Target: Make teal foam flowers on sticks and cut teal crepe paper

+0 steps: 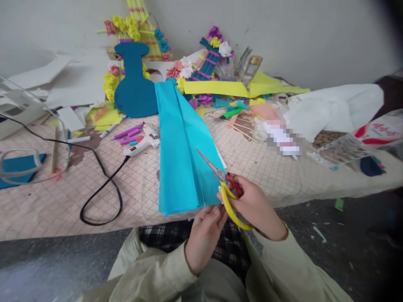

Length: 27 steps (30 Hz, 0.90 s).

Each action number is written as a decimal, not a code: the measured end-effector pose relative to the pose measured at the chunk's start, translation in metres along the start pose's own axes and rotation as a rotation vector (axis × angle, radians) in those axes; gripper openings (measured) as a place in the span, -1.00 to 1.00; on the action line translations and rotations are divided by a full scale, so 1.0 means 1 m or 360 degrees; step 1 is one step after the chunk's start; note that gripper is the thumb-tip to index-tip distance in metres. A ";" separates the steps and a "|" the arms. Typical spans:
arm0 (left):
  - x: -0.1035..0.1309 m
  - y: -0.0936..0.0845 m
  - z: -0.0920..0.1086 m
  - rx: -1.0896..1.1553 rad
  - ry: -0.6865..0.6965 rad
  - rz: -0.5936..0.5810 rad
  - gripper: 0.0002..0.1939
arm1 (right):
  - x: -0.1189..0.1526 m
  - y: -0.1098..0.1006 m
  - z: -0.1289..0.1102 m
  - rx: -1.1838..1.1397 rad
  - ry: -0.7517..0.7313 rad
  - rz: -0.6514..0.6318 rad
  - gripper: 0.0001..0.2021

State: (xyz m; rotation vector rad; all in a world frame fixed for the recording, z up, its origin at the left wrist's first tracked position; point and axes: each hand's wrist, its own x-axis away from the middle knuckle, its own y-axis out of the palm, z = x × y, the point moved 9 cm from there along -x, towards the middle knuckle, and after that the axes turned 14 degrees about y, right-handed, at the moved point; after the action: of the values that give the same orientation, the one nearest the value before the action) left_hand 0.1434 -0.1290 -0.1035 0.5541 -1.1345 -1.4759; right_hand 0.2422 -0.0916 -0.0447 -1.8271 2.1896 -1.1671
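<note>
A folded sheet of turquoise crepe paper point(176, 159) lies lengthwise on the table before me, its near end at the table's front edge. In my right hand point(256, 205) is a pair of scissors point(233, 209) with one red and one yellow handle. Their blades look closed, or nearly so, and point forward and left over the paper. My left hand point(206, 235) is at the paper's near right corner, with bent fingers closed at its edge. What lies under those fingertips is partly hidden.
Left of the paper lies a white glue gun point(145, 142) with a looping black cord point(118, 193). Behind stand a dark blue vase-shaped cutout point(135, 84) and paper flowers point(126, 25). Yellow paper point(217, 88), a green marker point(231, 113) and a clear plastic box point(344, 151) are farther right.
</note>
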 end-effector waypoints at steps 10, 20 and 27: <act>0.001 -0.001 -0.006 0.0024 -0.0056 -0.0017 -0.85 | -0.004 0.000 -0.005 0.0202 -0.0057 0.0186 -0.75; 0.001 -0.003 -0.006 0.0081 -0.0063 -0.0004 -0.86 | -0.005 0.000 -0.006 0.0234 -0.0148 0.0083 -0.76; 0.000 0.000 -0.003 0.0047 -0.0055 -0.0057 -0.82 | -0.002 0.002 -0.012 0.0355 -0.0227 0.0021 -0.72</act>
State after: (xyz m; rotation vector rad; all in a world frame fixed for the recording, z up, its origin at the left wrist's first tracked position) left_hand 0.1460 -0.1298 -0.1050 0.5737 -1.1800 -1.5066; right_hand 0.2354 -0.0838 -0.0386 -1.7431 1.9083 -1.1838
